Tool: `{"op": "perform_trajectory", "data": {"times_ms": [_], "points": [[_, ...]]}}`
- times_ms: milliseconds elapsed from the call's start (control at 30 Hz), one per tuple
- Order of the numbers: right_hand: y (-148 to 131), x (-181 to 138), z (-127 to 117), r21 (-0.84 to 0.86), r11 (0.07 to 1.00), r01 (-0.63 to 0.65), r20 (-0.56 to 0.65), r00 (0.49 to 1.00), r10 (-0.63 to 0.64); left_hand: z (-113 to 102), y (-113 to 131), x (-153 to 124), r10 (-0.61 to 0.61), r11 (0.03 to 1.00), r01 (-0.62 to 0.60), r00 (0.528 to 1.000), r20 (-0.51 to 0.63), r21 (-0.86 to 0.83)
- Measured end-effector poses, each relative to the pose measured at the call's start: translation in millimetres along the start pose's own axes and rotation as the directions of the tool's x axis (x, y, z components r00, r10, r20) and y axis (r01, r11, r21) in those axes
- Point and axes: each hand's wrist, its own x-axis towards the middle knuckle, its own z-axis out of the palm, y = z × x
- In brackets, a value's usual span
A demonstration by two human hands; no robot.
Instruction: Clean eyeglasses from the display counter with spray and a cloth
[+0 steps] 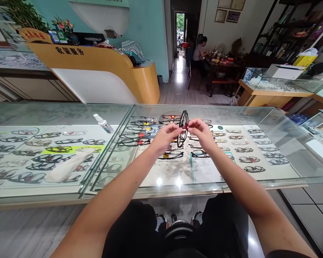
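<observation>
A pair of black-framed eyeglasses point(185, 114) is held up on edge above the glass display case. My left hand point(167, 137) pinches it from the left side, fingers closed near the middle of the frame. From the right, my right hand point(201, 132) also closes its fingers at the frame. A small red and white patch shows between the hands, too small to make out. Beneath them, rows of eyeglasses point(173, 154) lie inside the glass case point(167, 177), partly hidden by my hands and forearms.
On the left glass top stand a white spray bottle point(103, 123) and a pale rolled cloth point(70, 166). A wooden cashier counter point(144, 84) stands beyond. A person point(199, 52) sits at a cluttered table at the back. More glass cases point(277, 86) are at the right.
</observation>
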Motion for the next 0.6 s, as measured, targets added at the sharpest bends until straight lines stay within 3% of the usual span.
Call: {"op": "perform_trajectory", "data": {"times_ms": [133,600], "points": [[1.4,-2.8,-0.9,-0.174,0.979,0.108,-0.006,0.994,-0.111,-0.6,-0.8,-0.4,-0.004,1.000,0.005,0.999,-0.033,0.028],[6.1,-5.7,2.1,-0.148,0.975,0.166,0.024,0.986,-0.165,3.9,5.6,-2.6,0.004,1.000,-0.002,0.998,-0.063,0.026]]}}
